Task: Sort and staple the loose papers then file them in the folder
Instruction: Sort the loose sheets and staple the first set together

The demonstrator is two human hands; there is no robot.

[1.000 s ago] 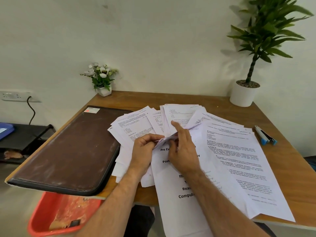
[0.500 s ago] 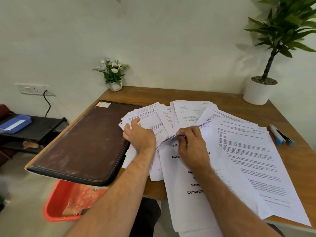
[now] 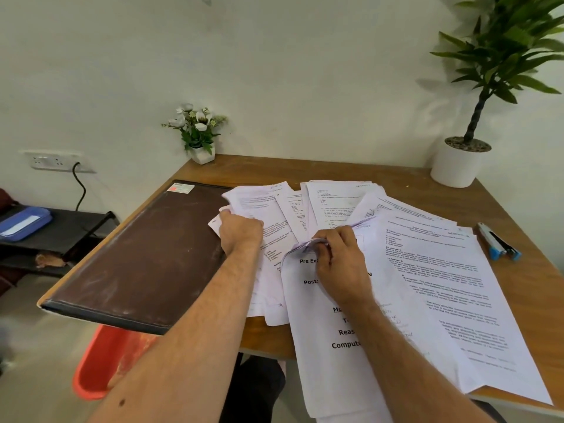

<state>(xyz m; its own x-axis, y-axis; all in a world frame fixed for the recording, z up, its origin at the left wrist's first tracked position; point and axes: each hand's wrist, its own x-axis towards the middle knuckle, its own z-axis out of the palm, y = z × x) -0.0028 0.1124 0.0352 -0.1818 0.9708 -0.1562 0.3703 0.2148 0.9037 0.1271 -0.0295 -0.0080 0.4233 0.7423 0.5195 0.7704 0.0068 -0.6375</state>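
Head view. Loose papers [image 3: 335,209] fanned across the wooden table [image 3: 351,170], between closed brown folder [image 3: 146,254] and stapler [image 3: 497,244]; spread judged deliberate, so headings show for sorting. Left hand [image 3: 239,233] on the leftmost sheets, fingers curled at their edge, apparently gripping; exact hold not visible. Right hand [image 3: 338,261] pinching the curled top corner of the title sheet [image 3: 320,337], probably to lift it clear. Title sheet long axis running from near table edge toward the wall, near end overhanging. Stapler untouched, well apart from both hands.
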